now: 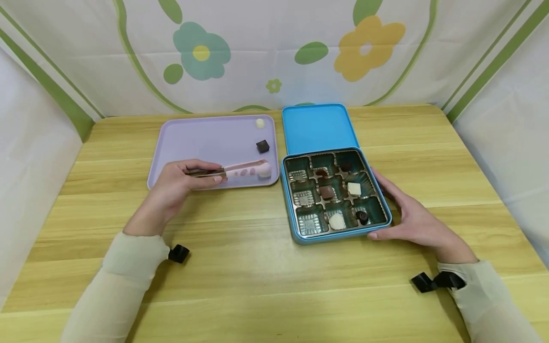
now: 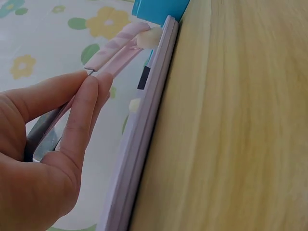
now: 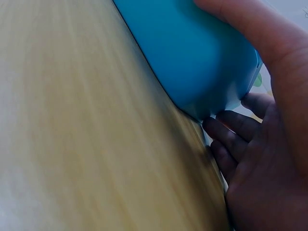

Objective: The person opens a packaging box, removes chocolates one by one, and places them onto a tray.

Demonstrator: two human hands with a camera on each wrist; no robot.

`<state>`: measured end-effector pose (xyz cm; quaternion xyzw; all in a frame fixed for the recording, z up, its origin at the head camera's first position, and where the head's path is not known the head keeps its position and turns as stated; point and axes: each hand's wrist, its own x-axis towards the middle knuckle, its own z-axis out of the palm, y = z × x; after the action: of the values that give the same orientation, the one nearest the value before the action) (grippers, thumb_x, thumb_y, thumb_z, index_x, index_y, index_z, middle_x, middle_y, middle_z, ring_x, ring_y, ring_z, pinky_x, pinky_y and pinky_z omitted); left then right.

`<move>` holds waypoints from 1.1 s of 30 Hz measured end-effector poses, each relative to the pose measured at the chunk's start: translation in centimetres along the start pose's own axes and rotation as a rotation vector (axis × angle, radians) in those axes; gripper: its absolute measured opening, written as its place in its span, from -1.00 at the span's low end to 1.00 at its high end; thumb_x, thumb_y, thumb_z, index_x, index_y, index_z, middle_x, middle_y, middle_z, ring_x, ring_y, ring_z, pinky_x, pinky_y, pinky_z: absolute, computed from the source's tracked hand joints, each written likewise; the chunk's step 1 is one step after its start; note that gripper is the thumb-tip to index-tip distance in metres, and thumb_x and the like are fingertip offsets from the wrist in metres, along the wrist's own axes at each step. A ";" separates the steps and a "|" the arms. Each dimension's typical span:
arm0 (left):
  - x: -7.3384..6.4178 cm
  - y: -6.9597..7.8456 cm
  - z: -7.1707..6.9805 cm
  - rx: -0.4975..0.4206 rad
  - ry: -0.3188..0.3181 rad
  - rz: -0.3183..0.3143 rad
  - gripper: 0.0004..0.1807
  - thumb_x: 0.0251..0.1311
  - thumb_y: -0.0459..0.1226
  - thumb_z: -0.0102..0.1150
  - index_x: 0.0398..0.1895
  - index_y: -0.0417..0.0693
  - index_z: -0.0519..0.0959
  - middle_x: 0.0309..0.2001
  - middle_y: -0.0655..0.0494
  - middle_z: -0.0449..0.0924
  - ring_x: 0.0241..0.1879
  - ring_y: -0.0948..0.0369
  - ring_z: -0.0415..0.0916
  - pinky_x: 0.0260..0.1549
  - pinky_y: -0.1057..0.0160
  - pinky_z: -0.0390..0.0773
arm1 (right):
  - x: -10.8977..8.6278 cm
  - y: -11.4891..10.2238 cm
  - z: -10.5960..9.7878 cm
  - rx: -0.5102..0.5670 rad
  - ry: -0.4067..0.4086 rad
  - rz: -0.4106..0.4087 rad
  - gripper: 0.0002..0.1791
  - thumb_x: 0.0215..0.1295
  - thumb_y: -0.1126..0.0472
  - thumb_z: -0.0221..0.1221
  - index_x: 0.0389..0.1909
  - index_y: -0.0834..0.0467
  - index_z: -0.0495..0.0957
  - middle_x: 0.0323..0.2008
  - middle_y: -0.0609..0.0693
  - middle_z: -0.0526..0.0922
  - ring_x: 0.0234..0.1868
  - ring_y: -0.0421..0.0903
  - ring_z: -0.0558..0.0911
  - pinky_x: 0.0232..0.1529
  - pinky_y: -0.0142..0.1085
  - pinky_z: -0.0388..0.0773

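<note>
My left hand [image 1: 173,188] pinches small tongs [image 1: 242,171] with pink, patterned tips, held over the front of the lilac tray [image 1: 206,131]. At the far end of the tongs, a round white chocolate [image 2: 150,37] sits between the tips, close over the tray's right side. My right hand [image 1: 409,216] grips the front right corner of a blue tin [image 1: 296,233], thumb on the front wall and fingers along the right side. Inside the tin's divided insert lie a white round chocolate [image 1: 337,221], a dark swirled one [image 1: 362,217], a white square [image 1: 354,189], a brown square [image 1: 327,192] and darker pieces behind.
Farther back on the tray are a dark cube-shaped chocolate [image 1: 263,146] and a small white round one [image 1: 260,123]. The tin's blue lid [image 1: 319,126] lies behind it, beside the tray. A flowered cloth [image 1: 274,57] hangs along the table's back edge.
</note>
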<state>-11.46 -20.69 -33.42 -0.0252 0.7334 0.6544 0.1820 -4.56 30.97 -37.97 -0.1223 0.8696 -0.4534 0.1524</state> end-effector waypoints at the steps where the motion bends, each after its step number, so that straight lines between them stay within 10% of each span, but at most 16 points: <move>1: 0.1 -0.1 0.0 -0.014 0.002 -0.015 -0.61 0.24 -0.31 0.58 0.12 -0.15 0.78 -0.06 0.27 0.86 0.08 0.27 0.74 0.06 0.40 0.69 | 0.0 0.0 0.0 0.005 -0.003 -0.003 0.55 -0.03 0.25 0.71 0.76 -0.39 -0.21 0.77 -0.12 -0.04 0.71 0.18 0.04 0.57 0.34 0.10; 14: 1.0 -0.2 0.4 -0.122 0.013 -0.096 -0.66 0.24 -0.39 0.55 0.09 -0.15 0.78 0.00 0.19 0.78 -0.08 0.31 0.81 0.02 0.39 0.74 | 0.1 0.0 0.0 0.012 0.003 0.008 0.55 -0.04 0.25 0.71 0.77 -0.35 -0.20 0.77 -0.18 -0.05 0.73 0.12 0.02 0.54 0.43 0.05; 33: 0.7 -0.8 -0.3 -0.116 0.051 0.072 -0.62 0.20 -0.44 0.56 0.10 -0.22 0.77 -0.09 0.25 0.87 -0.04 0.34 0.80 0.05 0.45 0.70 | 0.2 0.1 0.0 0.020 -0.001 -0.017 0.57 -0.06 0.28 0.71 0.77 -0.33 -0.20 0.77 -0.09 -0.05 0.70 0.22 0.04 0.55 0.43 0.04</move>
<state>-11.97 -20.96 -34.37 -0.0260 0.6992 0.7010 0.1378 -4.77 30.98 -38.12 -0.1283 0.8639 -0.4634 0.1501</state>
